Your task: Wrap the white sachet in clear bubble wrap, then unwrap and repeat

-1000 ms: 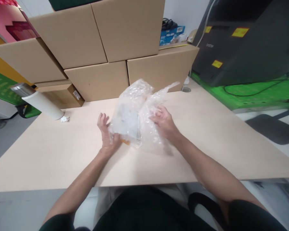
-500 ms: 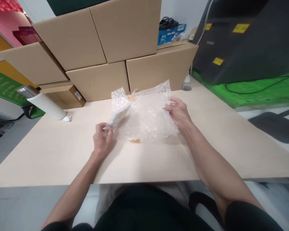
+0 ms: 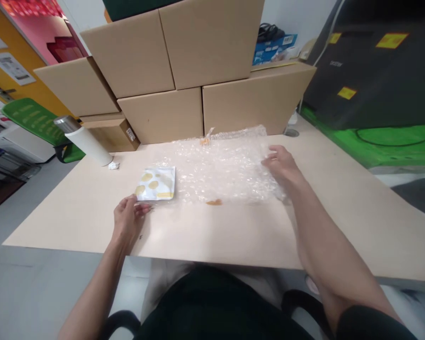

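Observation:
A sheet of clear bubble wrap lies spread flat on the pale table, with bits of orange-brown tape at its near and far edges. On its left end rests a flat white packet with yellow spots. My left hand is closed at the near left corner of packet and wrap, thumb and fingers pinching the wrap's edge. At the wrap's right edge is my right hand, its fingers curled together on the plastic.
Cardboard boxes are stacked along the table's back. A white bottle with a metal cap and a crumpled white scrap stand at the back left. A dark machine is at the right.
The wrap's left part has been unfolded outward and lies flat. The spotted packet now shows face up. My left hand has moved left; the view has shifted left.

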Tool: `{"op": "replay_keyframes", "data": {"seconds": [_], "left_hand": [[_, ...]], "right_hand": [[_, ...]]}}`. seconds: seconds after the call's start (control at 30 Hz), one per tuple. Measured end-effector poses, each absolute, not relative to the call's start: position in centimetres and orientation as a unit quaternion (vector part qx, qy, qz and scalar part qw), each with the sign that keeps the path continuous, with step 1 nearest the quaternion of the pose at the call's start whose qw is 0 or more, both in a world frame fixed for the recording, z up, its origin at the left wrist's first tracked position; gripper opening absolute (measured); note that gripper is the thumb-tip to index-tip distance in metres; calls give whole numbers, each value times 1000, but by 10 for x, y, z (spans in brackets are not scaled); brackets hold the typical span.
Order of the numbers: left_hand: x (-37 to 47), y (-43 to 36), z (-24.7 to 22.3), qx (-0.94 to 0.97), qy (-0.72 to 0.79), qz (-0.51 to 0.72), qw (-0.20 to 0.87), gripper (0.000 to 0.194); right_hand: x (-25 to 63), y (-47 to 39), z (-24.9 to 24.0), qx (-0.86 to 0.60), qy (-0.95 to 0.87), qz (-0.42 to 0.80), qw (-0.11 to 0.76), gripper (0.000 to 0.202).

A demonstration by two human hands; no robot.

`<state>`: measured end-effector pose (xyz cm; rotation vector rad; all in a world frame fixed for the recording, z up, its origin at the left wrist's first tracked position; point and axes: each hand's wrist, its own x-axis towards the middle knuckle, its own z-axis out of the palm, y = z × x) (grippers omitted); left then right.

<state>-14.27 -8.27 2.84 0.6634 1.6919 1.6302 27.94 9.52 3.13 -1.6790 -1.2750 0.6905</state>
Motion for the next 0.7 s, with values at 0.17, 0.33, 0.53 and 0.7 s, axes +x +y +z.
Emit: {"op": "replay_keyframes", "data": {"seconds": [0.17, 0.33, 0.53, 0.7], "left_hand": [[-153, -98, 29, 268, 673, 583, 369, 25], [-150, -108, 30, 314, 678, 534, 397, 37], [-147, -113, 29, 321, 647, 551, 419, 48], [-146, -117, 25, 317, 623, 554, 452, 47]], "right_hand": [[253, 70, 58, -592, -596, 175, 514, 42], [157, 29, 68, -439, -612, 544, 370, 15], [70, 13, 50, -461, -481, 703, 249, 25], [43, 14, 40, -438, -461, 729, 253, 16]]}}
